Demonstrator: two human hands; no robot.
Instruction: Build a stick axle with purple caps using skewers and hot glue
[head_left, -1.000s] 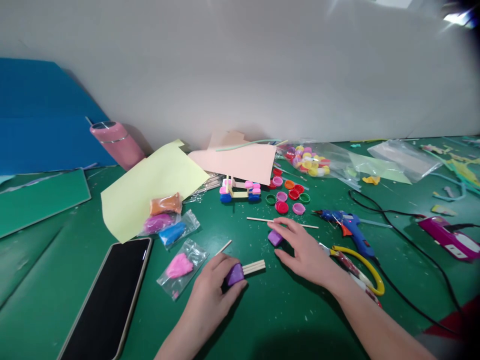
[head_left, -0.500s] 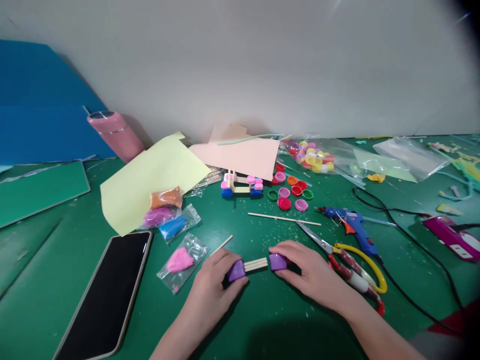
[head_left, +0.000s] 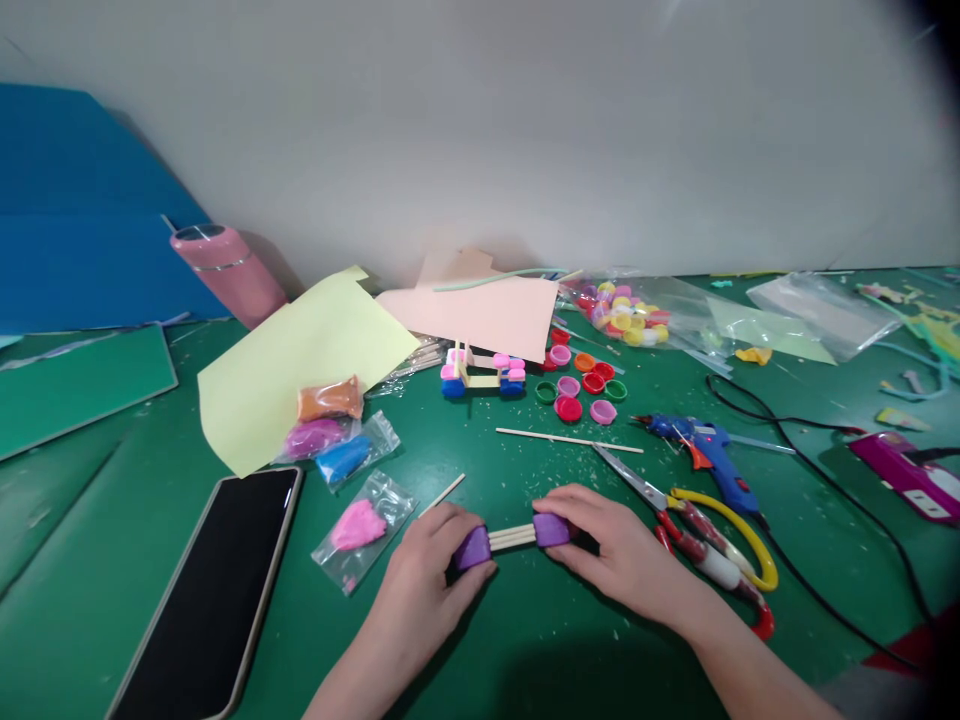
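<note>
My left hand (head_left: 435, 570) pinches a purple clay block (head_left: 473, 548), from whose right side a few pale wooden sticks (head_left: 512, 538) stick out side by side. At the other end of the sticks, a second purple clay block (head_left: 551, 530) is gripped between the thumb and fingers of my right hand (head_left: 611, 545). This block now meets the stick ends; how deep they go in is hidden. A lone thin stick (head_left: 448, 490) lies just behind my left hand. Beyond both hands stands a small model of blue and pink clay with sticks (head_left: 484, 372).
Scissors (head_left: 697, 540) and a blue glue gun (head_left: 701, 450) with a black cord lie right. A phone (head_left: 210, 590) and bagged pink clay (head_left: 358, 525) lie left. Behind are coloured bottle caps (head_left: 568, 408), another thin stick (head_left: 570, 440), paper sheets (head_left: 480, 315) and a pink bottle (head_left: 229, 270).
My right hand has moved slightly left, closing the gap between its purple clay block and the stick ends. My left hand has stayed nearly still.
</note>
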